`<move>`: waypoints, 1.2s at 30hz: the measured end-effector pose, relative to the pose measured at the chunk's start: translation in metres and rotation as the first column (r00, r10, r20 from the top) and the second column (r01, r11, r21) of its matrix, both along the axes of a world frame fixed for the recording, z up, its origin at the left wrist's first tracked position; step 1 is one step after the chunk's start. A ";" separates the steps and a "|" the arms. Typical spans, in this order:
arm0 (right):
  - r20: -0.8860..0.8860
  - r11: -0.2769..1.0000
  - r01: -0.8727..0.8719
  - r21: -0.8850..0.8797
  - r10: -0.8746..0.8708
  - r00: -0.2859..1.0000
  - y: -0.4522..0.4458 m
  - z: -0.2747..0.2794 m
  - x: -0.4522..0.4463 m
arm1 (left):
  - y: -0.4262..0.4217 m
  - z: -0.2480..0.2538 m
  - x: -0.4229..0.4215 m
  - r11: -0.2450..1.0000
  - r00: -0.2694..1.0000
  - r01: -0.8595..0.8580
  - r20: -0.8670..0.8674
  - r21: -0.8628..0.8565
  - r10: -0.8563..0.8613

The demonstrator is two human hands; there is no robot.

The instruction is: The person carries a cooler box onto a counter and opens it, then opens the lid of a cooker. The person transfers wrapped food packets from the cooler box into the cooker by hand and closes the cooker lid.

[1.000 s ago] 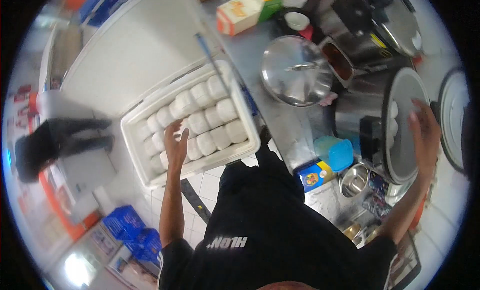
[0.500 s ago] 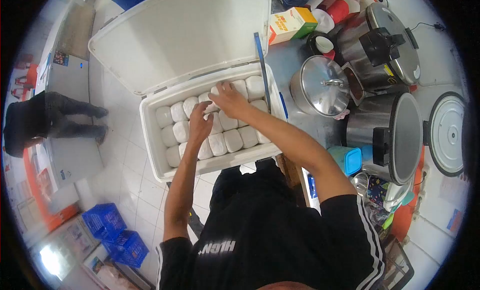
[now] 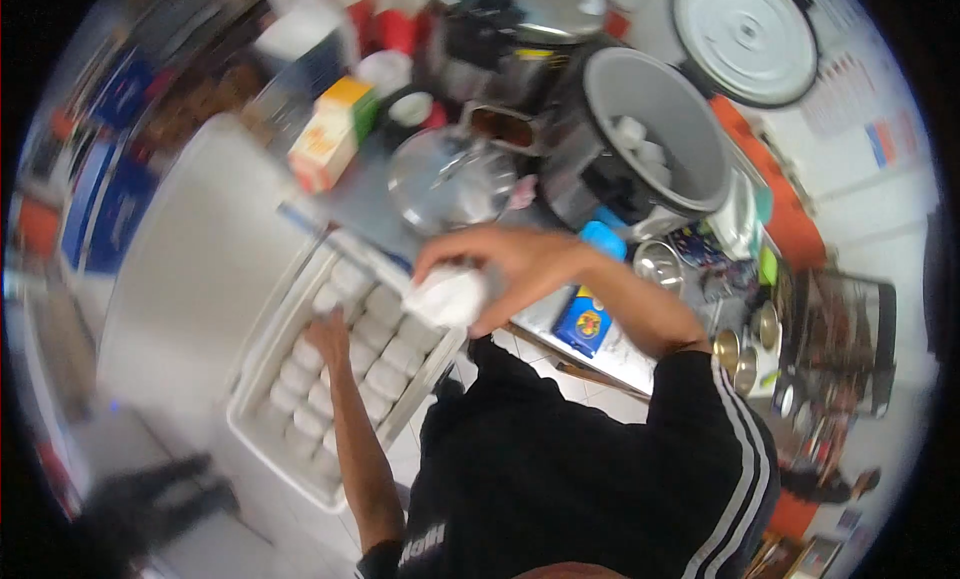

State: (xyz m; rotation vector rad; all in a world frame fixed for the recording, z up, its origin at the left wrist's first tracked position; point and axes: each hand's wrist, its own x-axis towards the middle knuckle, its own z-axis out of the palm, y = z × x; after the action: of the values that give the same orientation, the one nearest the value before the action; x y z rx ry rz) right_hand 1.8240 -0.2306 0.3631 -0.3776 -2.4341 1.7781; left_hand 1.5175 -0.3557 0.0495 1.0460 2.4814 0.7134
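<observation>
My right hand (image 3: 515, 264) is closed around a white rounded packet (image 3: 447, 299), lifted beyond the right end of the white cooler box (image 3: 238, 394). Inside the box, more white packets (image 3: 386, 379) of the same kind lie in rows. My left hand (image 3: 326, 337) reaches down among the packets near the hinged side. Its fingers are blurred and partly hidden, so whether it grips one cannot be made out. To the right, a large open rice cooker (image 3: 590, 169) has several white packets (image 3: 645, 149) in it.
The cooler's raised lid (image 3: 180, 269) leans back on the left. A lidded steel pot (image 3: 450, 179) and a carton (image 3: 333, 134) stand on the counter. A blue packet (image 3: 583, 322) and a steel bowl (image 3: 659, 266) lie near my right forearm. A blurred person (image 3: 160, 499) is at lower left.
Both hands were together over the packets. My right hand has lifted one out and moved right with it, while my left stays in the box. My view has turned toward the counter.
</observation>
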 end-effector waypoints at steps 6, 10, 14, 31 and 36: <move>0.168 0.698 0.468 0.543 -0.636 0.753 0.112 0.088 0.193 | 0.010 -0.005 0.014 0.889 0.910 -0.354 0.325 0.292 0.256; 0.610 0.752 0.469 0.464 -0.655 0.446 0.222 0.021 0.271 | 0.016 0.019 0.024 0.866 0.914 -0.392 0.237 0.312 0.328; 0.567 0.647 -0.027 0.762 -0.646 0.512 0.283 -0.078 0.309 | 0.015 0.061 0.051 0.776 0.801 -0.532 0.500 0.340 0.330; 0.473 0.442 -0.186 0.878 -0.739 0.479 0.279 -0.146 0.318 | 0.031 0.163 0.130 0.842 0.828 -0.438 0.507 0.316 0.240; 0.411 0.397 -0.138 0.907 -0.767 0.493 0.264 -0.149 0.331 | 0.051 0.175 0.141 0.808 0.783 -0.469 0.591 0.356 0.194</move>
State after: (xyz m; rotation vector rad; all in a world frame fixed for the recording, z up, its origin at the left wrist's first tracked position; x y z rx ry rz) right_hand 2.1547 0.0337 0.2145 -1.7305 -2.9265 -0.1974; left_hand 1.6582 -0.3048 0.2246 0.4103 2.0380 1.5755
